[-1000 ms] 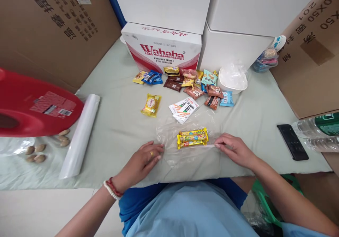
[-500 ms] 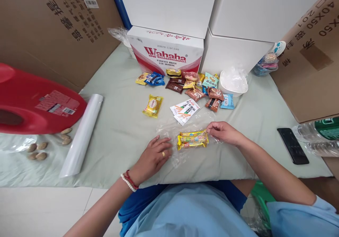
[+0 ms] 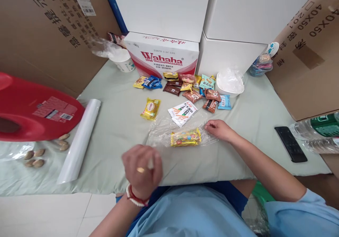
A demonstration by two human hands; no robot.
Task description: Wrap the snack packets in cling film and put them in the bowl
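Note:
Yellow-wrapped snack bars [image 3: 185, 137] lie bunched together inside a clear plastic bag [image 3: 161, 132] near the table's front edge. My right hand [image 3: 218, 129] is at the bag's right side, its fingers pinched on the thin plastic. Closer to me, my left hand [image 3: 143, 170] is lifted with its fingers curled in, blurred by motion. It wears a ring and bracelets, and what its fingers hold, if anything, cannot be made out. Just beyond the bag are white snack packets [image 3: 182, 112]. A yellow wrapped cake [image 3: 150, 108] sits to their left.
Several small wrapped snacks [image 3: 192, 95] lie before a Wahaha carton [image 3: 164, 55]. A white bowl [image 3: 230, 85] holds clear plastic. On the left are a red jug [image 3: 39, 110] and a plastic roll [image 3: 79, 141]; on the right, a phone [image 3: 290, 144] and bottles [image 3: 324, 129].
My left hand has lifted off the bag's left side, drawn back toward me and curled its fingers. The bars now sit closer together. My right hand stays at the bag's right side.

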